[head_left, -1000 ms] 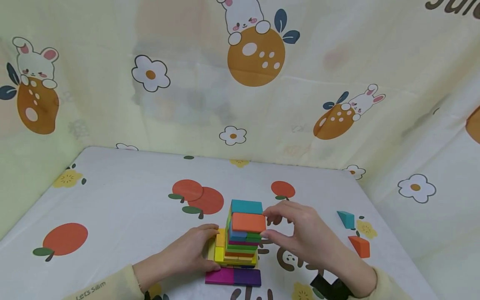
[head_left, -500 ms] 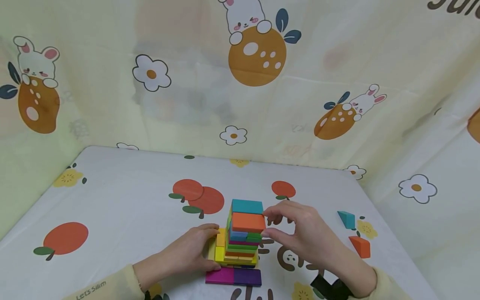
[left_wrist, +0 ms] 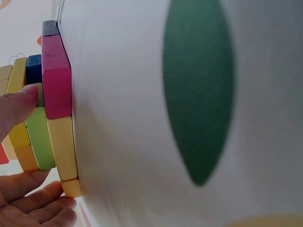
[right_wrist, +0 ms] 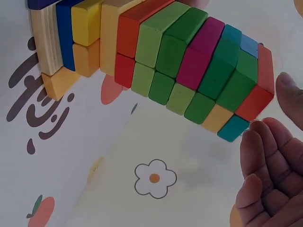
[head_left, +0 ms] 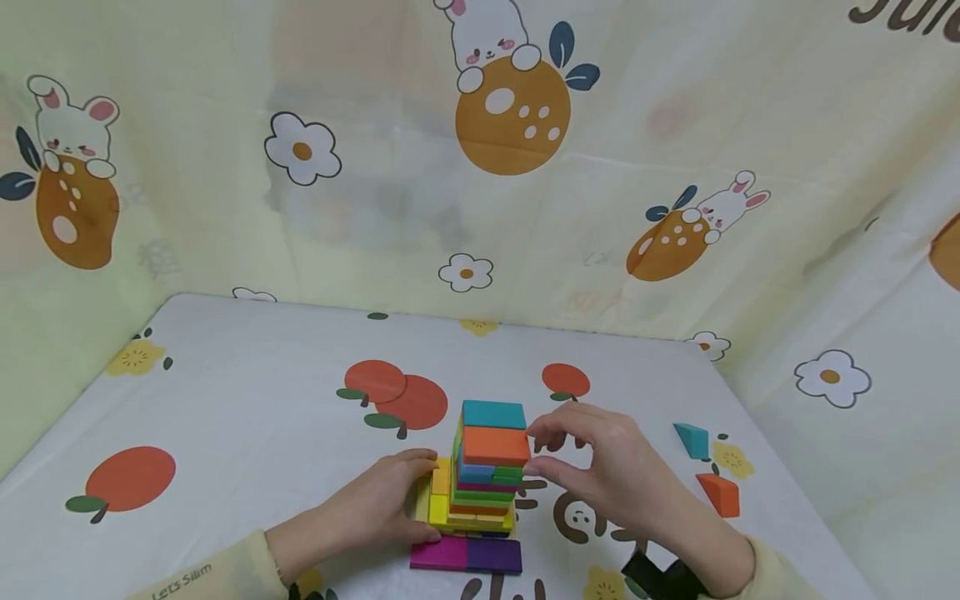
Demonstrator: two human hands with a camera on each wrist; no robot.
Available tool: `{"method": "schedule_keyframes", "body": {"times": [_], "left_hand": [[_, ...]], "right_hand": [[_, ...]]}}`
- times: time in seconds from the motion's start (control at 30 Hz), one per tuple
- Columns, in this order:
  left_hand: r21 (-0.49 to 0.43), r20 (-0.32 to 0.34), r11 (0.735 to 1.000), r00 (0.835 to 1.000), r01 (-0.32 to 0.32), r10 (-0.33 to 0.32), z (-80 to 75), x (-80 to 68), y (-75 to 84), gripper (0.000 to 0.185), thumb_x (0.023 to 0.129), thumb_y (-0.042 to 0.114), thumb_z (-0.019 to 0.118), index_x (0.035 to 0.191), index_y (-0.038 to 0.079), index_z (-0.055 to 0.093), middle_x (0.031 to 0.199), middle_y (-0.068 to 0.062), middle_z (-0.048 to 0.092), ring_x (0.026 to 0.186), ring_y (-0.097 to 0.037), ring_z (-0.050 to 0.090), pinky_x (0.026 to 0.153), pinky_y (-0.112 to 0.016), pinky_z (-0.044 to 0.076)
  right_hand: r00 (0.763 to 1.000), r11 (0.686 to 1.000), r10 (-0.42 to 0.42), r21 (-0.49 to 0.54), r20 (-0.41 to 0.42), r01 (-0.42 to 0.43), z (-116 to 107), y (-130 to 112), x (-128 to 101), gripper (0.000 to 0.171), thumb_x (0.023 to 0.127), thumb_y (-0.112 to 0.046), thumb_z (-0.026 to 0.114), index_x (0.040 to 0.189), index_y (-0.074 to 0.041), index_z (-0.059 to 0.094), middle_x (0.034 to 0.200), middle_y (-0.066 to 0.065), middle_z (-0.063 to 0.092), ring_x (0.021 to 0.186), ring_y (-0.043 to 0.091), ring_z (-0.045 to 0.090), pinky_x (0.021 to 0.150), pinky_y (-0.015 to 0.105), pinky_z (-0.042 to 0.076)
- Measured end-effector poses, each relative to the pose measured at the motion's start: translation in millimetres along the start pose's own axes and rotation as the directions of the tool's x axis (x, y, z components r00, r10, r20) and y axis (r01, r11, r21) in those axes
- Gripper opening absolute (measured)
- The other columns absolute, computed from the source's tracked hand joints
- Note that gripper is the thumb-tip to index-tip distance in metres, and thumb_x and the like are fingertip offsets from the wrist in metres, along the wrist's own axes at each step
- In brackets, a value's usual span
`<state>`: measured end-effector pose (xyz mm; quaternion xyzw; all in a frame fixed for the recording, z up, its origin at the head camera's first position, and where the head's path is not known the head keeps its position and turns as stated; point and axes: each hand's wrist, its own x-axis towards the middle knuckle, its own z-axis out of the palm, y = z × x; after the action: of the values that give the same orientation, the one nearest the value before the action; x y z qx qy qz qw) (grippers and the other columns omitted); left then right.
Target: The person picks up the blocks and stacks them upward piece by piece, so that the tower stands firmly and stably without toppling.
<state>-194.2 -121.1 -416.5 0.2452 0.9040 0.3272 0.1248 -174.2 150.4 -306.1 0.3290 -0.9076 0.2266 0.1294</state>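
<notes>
A tower of coloured wooden blocks stands mid-table, an orange block and a teal block on top. Low on its left side, my left hand holds the base layers, thumb at the front and fingers toward the back, as the left wrist view shows. My right hand is at the top right edge, thumb and index fingertip touching or very close to the orange block. In the right wrist view the thumb looks slightly apart from it, the other fingers loosely bent.
Magenta and purple blocks lie flat at the tower's front foot. Farther right on the table are a teal triangular block and an orange one. A patterned cloth backdrop rises behind the table.
</notes>
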Motion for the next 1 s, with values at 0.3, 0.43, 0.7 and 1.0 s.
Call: {"method": "schedule_keyframes", "body": {"times": [0.3, 0.43, 0.7, 1.0], "left_hand": [[0.003, -0.005, 1.000, 1.000, -0.004, 0.004, -0.5, 0.6, -0.5, 0.077, 0.075, 0.034, 0.091, 0.135, -0.003, 0.061, 0.145, -0.018, 0.058, 0.134, -0.037, 0.055, 0.111, -0.057, 0.047], [-0.005, -0.006, 1.000, 1.000, -0.004, 0.004, -0.4, 0.2, -0.5, 0.077, 0.075, 0.034, 0.091, 0.135, -0.004, 0.061, 0.144, -0.018, 0.058, 0.133, -0.038, 0.055, 0.111, -0.057, 0.047], [-0.012, 0.002, 1.000, 1.000, 0.005, -0.005, 0.1, -0.1, -0.6, 0.077, 0.075, 0.033, 0.091, 0.135, -0.003, 0.061, 0.145, -0.018, 0.057, 0.134, -0.038, 0.054, 0.112, -0.057, 0.046], [0.004, -0.011, 1.000, 1.000, -0.009, 0.009, 1.0, 0.1, -1.1, 0.077, 0.075, 0.034, 0.091, 0.135, -0.003, 0.061, 0.144, -0.017, 0.058, 0.133, -0.037, 0.055, 0.111, -0.056, 0.047]], "right_hand": [[0.983, 0.996, 0.041, -0.073, -0.179, -0.055, -22, 59, -5, 0.017, 0.086, -0.004, 0.079, 0.102, -0.009, 0.077, 0.087, -0.007, 0.074, 0.074, 0.000, 0.057, 0.064, 0.020, 0.051], [0.954, 0.952, 0.275, -0.108, -0.118, -0.288, -33, 113, -14, 0.019, 0.095, -0.015, 0.073, 0.111, -0.006, 0.076, 0.094, 0.003, 0.076, 0.078, 0.009, 0.058, 0.063, 0.020, 0.050], [0.834, 0.836, 0.545, -0.135, 0.085, -0.532, -39, 205, -48, 0.037, 0.099, -0.025, 0.068, 0.119, 0.006, 0.068, 0.104, 0.018, 0.074, 0.091, 0.027, 0.067, 0.069, 0.023, 0.054], [0.642, 0.672, 0.739, -0.274, 0.202, -0.688, -42, 247, -64, 0.056, 0.097, -0.034, 0.069, 0.118, 0.017, 0.059, 0.100, 0.028, 0.066, 0.087, 0.034, 0.060, 0.075, 0.043, 0.060]]}}
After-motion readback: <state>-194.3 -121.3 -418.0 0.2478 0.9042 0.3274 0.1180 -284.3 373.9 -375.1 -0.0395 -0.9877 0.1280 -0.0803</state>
